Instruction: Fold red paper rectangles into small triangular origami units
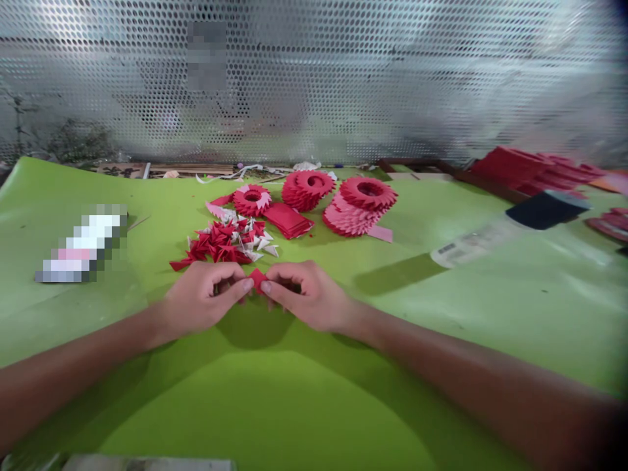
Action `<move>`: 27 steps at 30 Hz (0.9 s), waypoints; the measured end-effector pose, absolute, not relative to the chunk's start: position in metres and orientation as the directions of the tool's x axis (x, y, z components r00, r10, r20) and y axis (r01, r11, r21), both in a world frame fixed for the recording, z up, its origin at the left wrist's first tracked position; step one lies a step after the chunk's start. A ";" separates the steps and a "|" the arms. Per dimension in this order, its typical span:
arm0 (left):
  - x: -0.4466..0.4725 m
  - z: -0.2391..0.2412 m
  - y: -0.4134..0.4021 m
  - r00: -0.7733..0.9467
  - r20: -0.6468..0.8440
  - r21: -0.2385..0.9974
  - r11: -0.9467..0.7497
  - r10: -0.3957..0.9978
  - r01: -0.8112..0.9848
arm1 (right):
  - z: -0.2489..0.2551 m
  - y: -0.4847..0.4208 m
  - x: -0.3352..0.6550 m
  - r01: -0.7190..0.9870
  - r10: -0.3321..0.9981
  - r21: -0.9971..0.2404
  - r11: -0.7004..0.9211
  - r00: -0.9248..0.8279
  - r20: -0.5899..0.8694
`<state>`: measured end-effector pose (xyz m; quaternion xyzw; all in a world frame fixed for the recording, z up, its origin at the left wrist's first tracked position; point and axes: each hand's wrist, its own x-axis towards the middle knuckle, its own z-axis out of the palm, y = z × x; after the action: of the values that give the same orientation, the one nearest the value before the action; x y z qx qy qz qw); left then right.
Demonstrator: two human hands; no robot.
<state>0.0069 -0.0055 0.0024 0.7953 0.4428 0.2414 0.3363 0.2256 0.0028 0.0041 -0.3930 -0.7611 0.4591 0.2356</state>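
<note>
Between my two hands is a small folded piece of red paper [258, 280], pinched from both sides just above the green table. My left hand [206, 294] grips its left side between thumb and fingers. On the opposite side, my right hand [307, 294] pinches it the same way, thumb in front. Just beyond my left hand lies a heap of folded red and white paper triangles [223, 242]. A stack of red paper slips [288, 220] rests behind the hands. The fingertips behind the paper are partly hidden.
Round assemblies of folded paper stand at the back: a small ring [252, 199], a red one [308, 190] and a taller pink-and-red one [360, 206]. A clear bottle with a black cap [510, 226] is at right. Perforated metal sheeting [314, 85] rises behind the green table [265, 405].
</note>
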 end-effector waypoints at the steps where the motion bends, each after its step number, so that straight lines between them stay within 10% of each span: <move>1: 0.007 0.002 -0.006 0.507 0.077 0.753 -0.383 0.858 0.534 | 0.004 0.003 0.225 0.375 0.801 -0.885 0.278 -0.599 -0.003; 15: -0.002 -0.005 0.000 0.478 -0.103 0.899 -0.125 0.872 0.420 | -0.007 0.005 0.228 0.187 0.600 -0.629 0.755 -0.584 0.547; 27: -0.001 -0.004 -0.001 0.502 -0.106 0.900 -0.131 0.858 0.415 | -0.005 0.006 0.228 0.215 0.519 -0.490 0.845 -0.546 0.657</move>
<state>-0.0011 -0.0006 -0.0038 0.7168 0.4442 0.2276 0.4869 0.2276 0.0063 -0.0050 -0.2132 -0.8609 0.1789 0.4258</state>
